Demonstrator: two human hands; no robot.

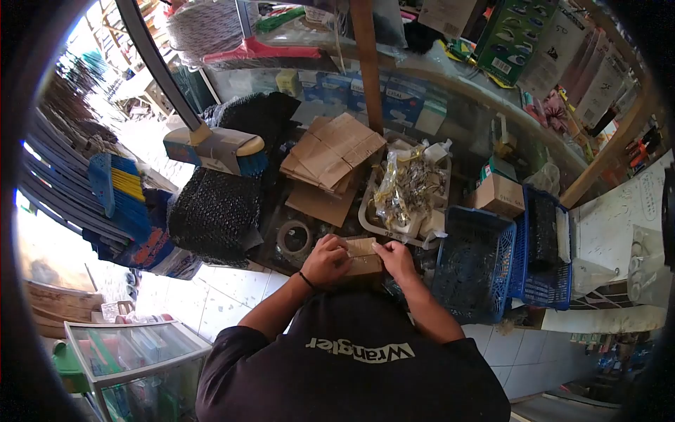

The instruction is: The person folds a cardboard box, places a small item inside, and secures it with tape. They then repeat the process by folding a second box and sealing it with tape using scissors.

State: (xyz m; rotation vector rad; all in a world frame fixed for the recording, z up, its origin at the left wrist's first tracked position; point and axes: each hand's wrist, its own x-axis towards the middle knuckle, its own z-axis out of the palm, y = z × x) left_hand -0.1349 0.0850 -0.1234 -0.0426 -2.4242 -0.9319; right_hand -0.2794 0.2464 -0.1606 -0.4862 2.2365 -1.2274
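On the near side of the cream rectangular plastic tray (370, 224), the half-curled left hand (327, 260) and pinching right hand (397, 262) hold a small brown cardboard box (364, 266), probably to steady it; flat brown cardboard sheets (336, 153) lie left of the tray, seemingly handy.

Two grips (327, 259) (396, 260), two blue baskets (505, 261) (548, 294)

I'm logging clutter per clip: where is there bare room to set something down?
Bare: white tiled floor between black wrap and glass cabinet; the blue basket beside the tray also looks open inside. Crowded: around the left hand, right hand and small box, with tape roll, cardboard stack and tray close by.
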